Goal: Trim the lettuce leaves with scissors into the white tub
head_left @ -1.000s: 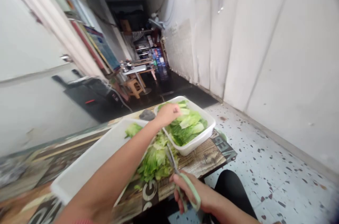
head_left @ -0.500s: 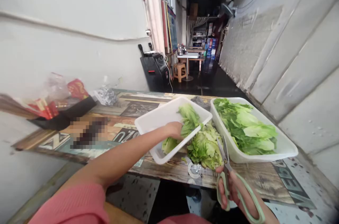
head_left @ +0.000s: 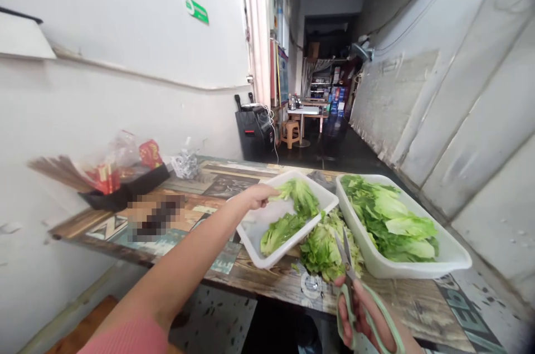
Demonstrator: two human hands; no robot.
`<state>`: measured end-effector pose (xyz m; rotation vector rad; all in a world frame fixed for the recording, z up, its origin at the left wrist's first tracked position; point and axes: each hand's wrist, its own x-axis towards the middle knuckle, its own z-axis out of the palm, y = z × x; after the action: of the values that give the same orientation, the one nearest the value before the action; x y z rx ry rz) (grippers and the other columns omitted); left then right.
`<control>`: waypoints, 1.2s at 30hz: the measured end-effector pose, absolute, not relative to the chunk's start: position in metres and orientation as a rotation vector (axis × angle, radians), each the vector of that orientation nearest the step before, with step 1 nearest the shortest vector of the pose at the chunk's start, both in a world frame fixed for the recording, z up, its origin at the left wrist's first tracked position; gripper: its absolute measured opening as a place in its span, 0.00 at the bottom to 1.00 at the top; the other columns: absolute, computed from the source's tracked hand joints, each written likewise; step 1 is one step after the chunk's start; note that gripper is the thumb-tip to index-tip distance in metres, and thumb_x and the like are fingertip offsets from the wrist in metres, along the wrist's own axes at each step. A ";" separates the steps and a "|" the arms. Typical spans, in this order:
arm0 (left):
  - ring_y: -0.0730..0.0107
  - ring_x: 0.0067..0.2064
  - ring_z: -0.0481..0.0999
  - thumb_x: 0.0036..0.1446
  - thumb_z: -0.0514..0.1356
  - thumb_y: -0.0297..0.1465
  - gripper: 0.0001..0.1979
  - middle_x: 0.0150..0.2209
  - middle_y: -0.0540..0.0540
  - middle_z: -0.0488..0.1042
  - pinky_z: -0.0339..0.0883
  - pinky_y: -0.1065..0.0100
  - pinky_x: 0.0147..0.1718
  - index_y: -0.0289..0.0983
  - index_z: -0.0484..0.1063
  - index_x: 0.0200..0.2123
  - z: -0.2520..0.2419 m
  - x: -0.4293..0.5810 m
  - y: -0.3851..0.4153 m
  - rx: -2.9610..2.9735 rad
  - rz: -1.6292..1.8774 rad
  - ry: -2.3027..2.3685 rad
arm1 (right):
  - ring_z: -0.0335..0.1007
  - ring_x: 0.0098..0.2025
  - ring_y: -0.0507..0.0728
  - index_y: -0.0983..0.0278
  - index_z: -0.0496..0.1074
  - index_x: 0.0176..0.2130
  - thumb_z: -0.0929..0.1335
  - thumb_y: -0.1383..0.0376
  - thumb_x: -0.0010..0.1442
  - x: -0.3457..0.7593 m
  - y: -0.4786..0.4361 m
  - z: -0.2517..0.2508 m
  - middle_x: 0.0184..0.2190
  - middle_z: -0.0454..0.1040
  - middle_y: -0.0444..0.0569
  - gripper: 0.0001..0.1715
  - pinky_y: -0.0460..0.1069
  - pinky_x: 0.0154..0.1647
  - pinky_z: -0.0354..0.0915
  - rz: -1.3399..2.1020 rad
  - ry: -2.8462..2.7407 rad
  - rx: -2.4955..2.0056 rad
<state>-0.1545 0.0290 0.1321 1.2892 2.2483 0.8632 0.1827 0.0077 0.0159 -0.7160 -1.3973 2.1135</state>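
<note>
My left hand (head_left: 259, 197) is closed at the upper left rim of a white tray (head_left: 251, 245), its fingertips at the edge of a lettuce piece (head_left: 301, 197). A second lettuce piece (head_left: 281, 232) lies lower in that tray. My right hand (head_left: 363, 315) grips green-handled scissors (head_left: 346, 251), blades pointing up and slightly parted. Between the trays, loose lettuce leaves (head_left: 326, 251) are heaped on the table, just beyond the blades. A deeper white tub (head_left: 449, 265) on the right holds many green leaves (head_left: 393, 220).
The wooden table (head_left: 288, 287) carries a black holder (head_left: 137, 187) with red packets and sticks at the left, beside a crumpled clear plastic bag (head_left: 186, 164). A black speaker (head_left: 254, 128) and a stool (head_left: 291, 134) stand beyond it.
My left hand has moved up and left from the tray's middle to its upper left part. The lettuce piece lower in the tray now shows fully. The camera view has tilted upward.
</note>
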 end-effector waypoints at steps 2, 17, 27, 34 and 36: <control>0.74 0.31 0.75 0.57 0.60 0.33 0.06 0.34 0.48 0.77 0.66 0.73 0.31 0.37 0.70 0.37 0.136 -0.133 0.025 1.167 1.035 2.011 | 0.67 0.21 0.53 0.61 0.67 0.44 0.66 0.40 0.57 0.179 0.008 0.018 0.24 0.70 0.43 0.30 0.49 0.24 0.65 2.091 -1.408 -0.676; 0.75 0.26 0.75 0.61 0.55 0.16 0.10 0.24 0.47 0.73 0.74 0.74 0.29 0.32 0.68 0.29 0.116 0.034 0.052 0.357 1.636 1.087 | 0.62 0.21 0.50 0.61 0.62 0.38 0.66 0.38 0.53 0.187 0.024 0.032 0.25 0.65 0.39 0.31 0.48 0.24 0.58 1.723 -1.558 -0.719; 0.75 0.28 0.77 0.55 0.58 0.12 0.10 0.27 0.47 0.76 0.76 0.73 0.30 0.30 0.70 0.30 0.089 0.048 0.046 0.346 1.808 1.167 | 0.62 0.20 0.52 0.60 0.63 0.33 0.72 0.43 0.50 0.178 0.044 0.030 0.20 0.64 0.38 0.27 0.48 0.21 0.60 1.722 -1.534 -0.792; 0.72 0.31 0.77 0.52 0.60 0.11 0.11 0.29 0.46 0.77 0.76 0.71 0.32 0.32 0.72 0.31 0.088 0.032 0.046 0.432 1.824 1.197 | 0.58 0.12 0.50 0.62 0.64 0.32 0.65 0.38 0.55 0.171 0.047 0.022 0.13 0.61 0.36 0.30 0.47 0.14 0.60 1.898 -1.455 -0.825; 0.71 0.33 0.78 0.50 0.61 0.13 0.10 0.31 0.47 0.77 0.76 0.68 0.36 0.33 0.72 0.31 0.094 0.033 0.050 0.563 1.881 1.212 | 0.61 0.13 0.51 0.62 0.64 0.35 0.64 0.36 0.53 0.175 0.044 0.017 0.14 0.64 0.37 0.33 0.48 0.16 0.62 1.980 -1.428 -0.784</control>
<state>0.0333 0.0505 0.0945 0.5632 1.2121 1.8807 0.1747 0.0443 0.0173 -0.7843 -1.4284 1.9802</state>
